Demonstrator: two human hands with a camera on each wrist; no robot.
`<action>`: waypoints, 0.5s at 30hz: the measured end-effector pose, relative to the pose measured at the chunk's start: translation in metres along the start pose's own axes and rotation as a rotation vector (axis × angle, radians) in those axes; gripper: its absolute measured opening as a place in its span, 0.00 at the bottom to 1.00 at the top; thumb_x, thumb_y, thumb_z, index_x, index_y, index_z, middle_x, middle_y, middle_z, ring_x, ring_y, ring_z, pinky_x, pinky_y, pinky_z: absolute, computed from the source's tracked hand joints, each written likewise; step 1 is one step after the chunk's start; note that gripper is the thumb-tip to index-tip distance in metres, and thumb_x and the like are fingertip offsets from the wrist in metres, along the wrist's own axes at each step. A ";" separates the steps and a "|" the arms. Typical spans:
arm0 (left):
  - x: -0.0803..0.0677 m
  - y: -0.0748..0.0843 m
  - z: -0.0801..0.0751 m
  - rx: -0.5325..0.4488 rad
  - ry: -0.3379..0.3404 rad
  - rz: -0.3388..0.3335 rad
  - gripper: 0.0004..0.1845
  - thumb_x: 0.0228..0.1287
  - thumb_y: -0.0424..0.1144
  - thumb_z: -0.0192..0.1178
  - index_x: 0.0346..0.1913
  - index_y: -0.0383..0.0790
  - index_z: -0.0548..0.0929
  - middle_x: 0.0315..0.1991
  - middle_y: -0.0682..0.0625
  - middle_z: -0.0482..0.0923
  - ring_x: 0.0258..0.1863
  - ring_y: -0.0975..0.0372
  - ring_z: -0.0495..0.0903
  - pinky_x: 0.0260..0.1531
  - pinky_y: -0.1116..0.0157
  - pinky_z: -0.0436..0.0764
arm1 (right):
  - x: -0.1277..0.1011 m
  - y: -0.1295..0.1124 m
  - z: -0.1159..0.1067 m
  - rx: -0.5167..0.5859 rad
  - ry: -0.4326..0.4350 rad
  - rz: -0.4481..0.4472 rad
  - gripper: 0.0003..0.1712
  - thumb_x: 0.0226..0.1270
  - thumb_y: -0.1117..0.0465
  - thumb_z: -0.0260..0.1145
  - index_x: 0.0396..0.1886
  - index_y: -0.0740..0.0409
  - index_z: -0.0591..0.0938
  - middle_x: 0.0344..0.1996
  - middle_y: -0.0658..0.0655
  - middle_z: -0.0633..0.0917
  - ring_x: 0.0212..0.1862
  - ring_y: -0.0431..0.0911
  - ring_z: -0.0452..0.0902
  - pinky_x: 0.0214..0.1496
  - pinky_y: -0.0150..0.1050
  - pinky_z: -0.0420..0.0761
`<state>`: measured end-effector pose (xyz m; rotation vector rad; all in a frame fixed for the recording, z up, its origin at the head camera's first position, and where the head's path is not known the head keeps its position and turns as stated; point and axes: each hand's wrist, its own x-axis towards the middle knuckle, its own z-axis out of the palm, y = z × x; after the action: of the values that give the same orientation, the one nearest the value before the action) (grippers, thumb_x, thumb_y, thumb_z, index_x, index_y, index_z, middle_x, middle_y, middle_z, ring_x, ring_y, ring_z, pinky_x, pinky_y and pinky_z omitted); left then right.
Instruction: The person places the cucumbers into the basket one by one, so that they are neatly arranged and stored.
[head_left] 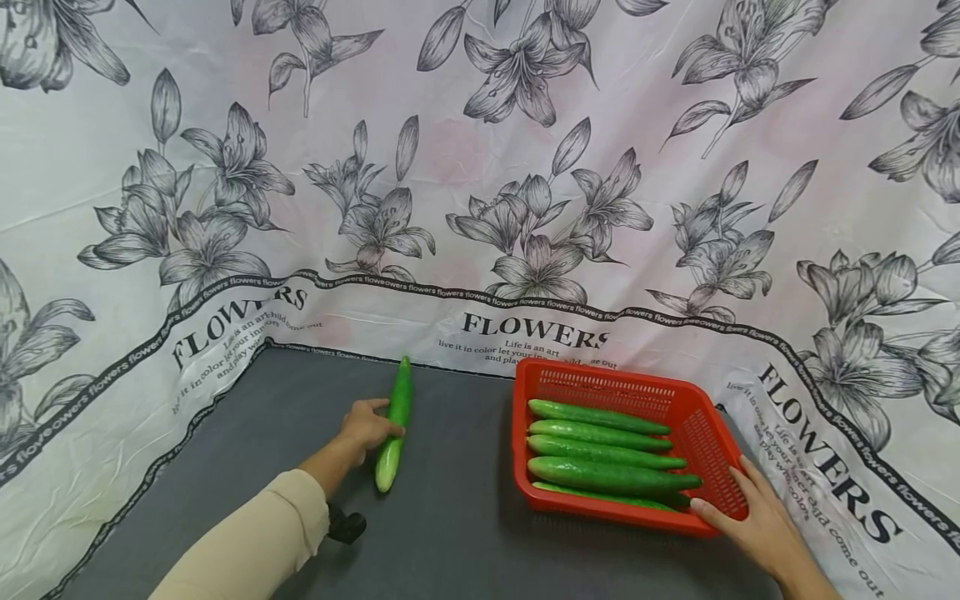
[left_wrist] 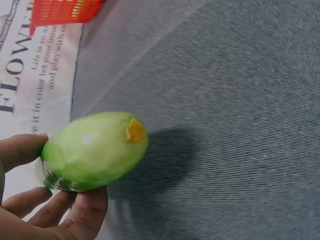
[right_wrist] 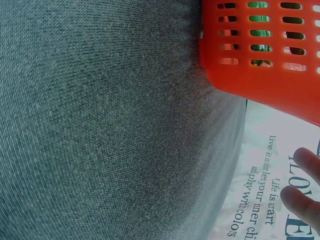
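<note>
A green cucumber (head_left: 400,400) with a pale lower end points away from me on the left part of the dark table. My left hand (head_left: 367,429) grips it around the middle, thumb on one side and fingers on the other. The left wrist view shows the cucumber's pale end (left_wrist: 100,150) with a yellow tip, above its shadow. At the right, my right hand (head_left: 757,512) rests at the near right corner of a red plastic basket (head_left: 630,518), its fingers spread. Several cucumbers (head_left: 615,473) lie side by side in the basket.
A dark grey cloth (head_left: 450,533) covers the table. White floral fabric (head_left: 420,325) with printed lettering hangs behind it and along both sides. A small black object (head_left: 347,525) shows beside my left wrist.
</note>
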<state>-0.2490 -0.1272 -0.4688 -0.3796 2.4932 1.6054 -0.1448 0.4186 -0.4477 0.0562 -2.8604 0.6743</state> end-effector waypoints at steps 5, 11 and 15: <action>-0.006 0.012 -0.005 -0.076 -0.050 0.015 0.38 0.42 0.33 0.67 0.61 0.38 0.64 0.46 0.37 0.71 0.32 0.54 0.77 0.24 0.61 0.78 | 0.000 -0.002 0.000 0.001 -0.007 -0.002 0.48 0.52 0.43 0.60 0.62 0.71 0.55 0.63 0.67 0.48 0.56 0.69 0.50 0.44 0.63 0.56; -0.015 0.032 -0.008 -0.157 -0.126 0.053 0.39 0.41 0.31 0.67 0.61 0.39 0.64 0.52 0.38 0.69 0.39 0.51 0.76 0.29 0.58 0.77 | 0.000 -0.001 0.000 -0.002 -0.001 -0.011 0.48 0.52 0.43 0.61 0.62 0.71 0.55 0.63 0.67 0.49 0.56 0.69 0.50 0.44 0.63 0.56; -0.022 0.048 -0.008 -0.161 -0.173 0.069 0.39 0.41 0.32 0.68 0.61 0.43 0.65 0.52 0.41 0.69 0.40 0.52 0.75 0.30 0.57 0.77 | 0.000 0.001 0.001 -0.001 -0.004 -0.005 0.48 0.52 0.43 0.61 0.62 0.71 0.55 0.63 0.67 0.49 0.56 0.69 0.50 0.44 0.63 0.56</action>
<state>-0.2422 -0.1130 -0.4183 -0.1659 2.2815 1.7894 -0.1446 0.4187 -0.4488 0.0647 -2.8635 0.6724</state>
